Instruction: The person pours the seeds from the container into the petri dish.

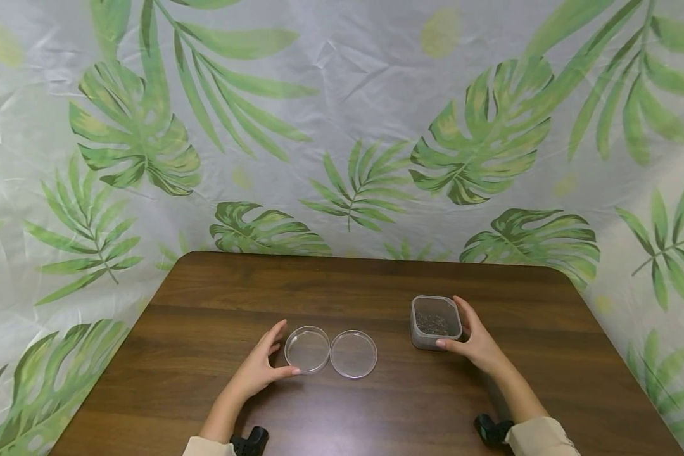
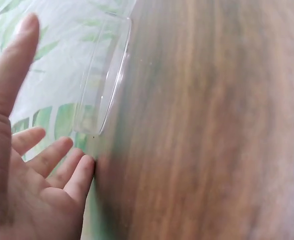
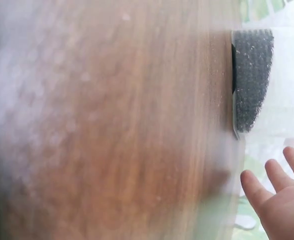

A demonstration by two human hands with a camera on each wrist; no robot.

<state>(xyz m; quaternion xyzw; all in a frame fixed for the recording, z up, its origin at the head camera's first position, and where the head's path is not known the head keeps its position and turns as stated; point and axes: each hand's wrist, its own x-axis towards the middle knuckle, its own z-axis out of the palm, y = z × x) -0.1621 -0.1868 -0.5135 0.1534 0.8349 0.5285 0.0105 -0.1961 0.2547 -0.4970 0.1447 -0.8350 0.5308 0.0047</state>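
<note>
Two round clear petri dish halves lie side by side on the table, the left one (image 1: 307, 349) and the right one (image 1: 353, 354), their rims almost touching. My left hand (image 1: 258, 368) is spread beside the left half, thumb near its front rim. In the left wrist view, the fingers of this hand (image 2: 47, 185) are extended, with a gap to the clear dish wall (image 2: 103, 80). A square clear tub (image 1: 436, 322) holds dark, grainy material (image 3: 254, 77). Around its right side my right hand (image 1: 476, 341) is spread; in the right wrist view its fingers are straight and apart from the tub.
The brown wooden table (image 1: 342, 418) has rounded far corners. Behind it hangs a pale cloth (image 1: 353, 82) printed with green leaves. A black wrist device (image 1: 251, 441) sits on the left wrist, and another (image 1: 493, 430) on the right.
</note>
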